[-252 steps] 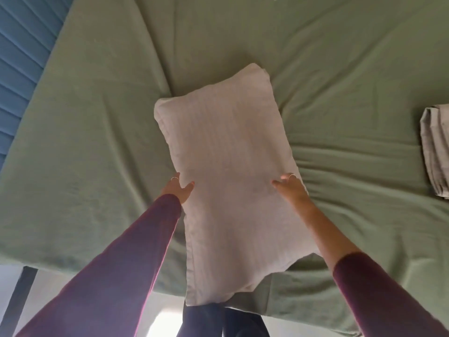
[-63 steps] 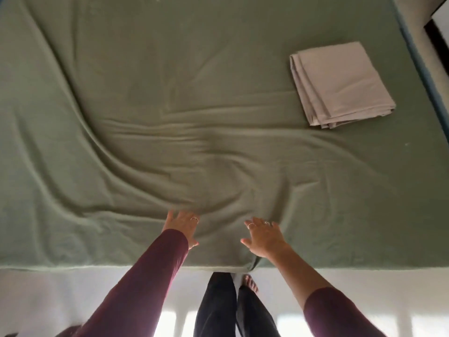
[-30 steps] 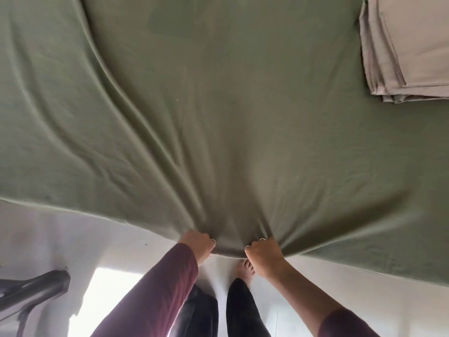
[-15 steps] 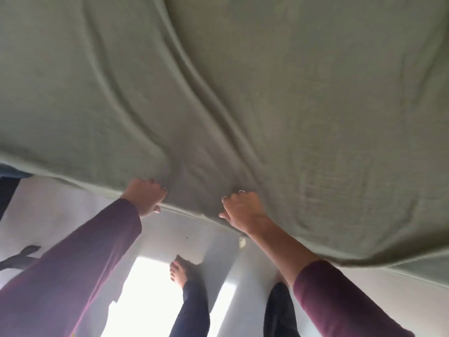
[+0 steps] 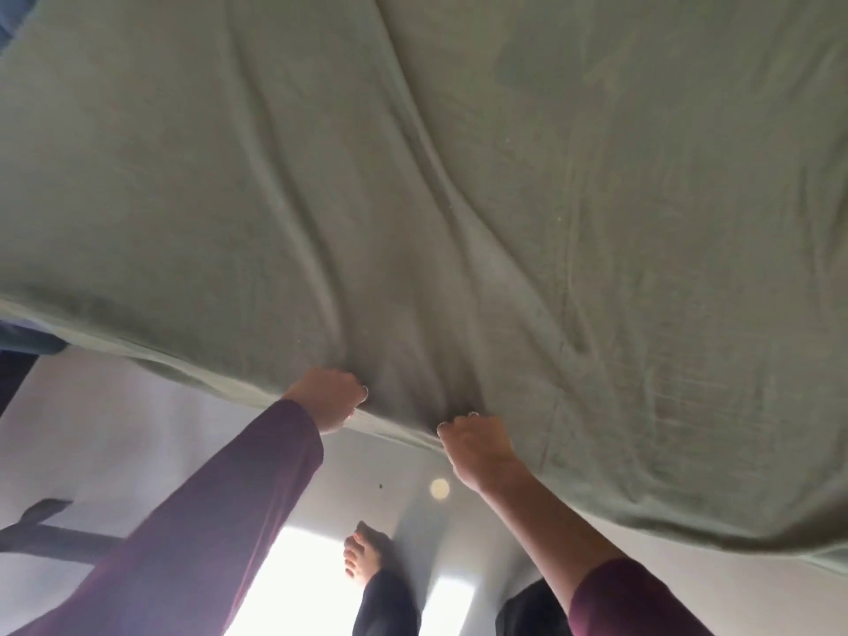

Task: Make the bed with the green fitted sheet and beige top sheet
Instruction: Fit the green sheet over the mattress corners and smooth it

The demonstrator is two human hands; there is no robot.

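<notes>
While the green fitted sheet (image 5: 413, 176) spreads away ahead over the mattress, left hand (image 5: 326, 397) and right hand (image 5: 475, 445) both clench its near hem side by side, creases fanning forward, left slightly farther along.

Wide bed mattress (image 5: 18, 335) with a blue edge showing at far left, covered by a wrinkled sage-green fitted sheet (image 5: 459, 176) creased toward its near edge, pale grey smooth floor (image 5: 114, 429) below with bright sunlit patches
</notes>
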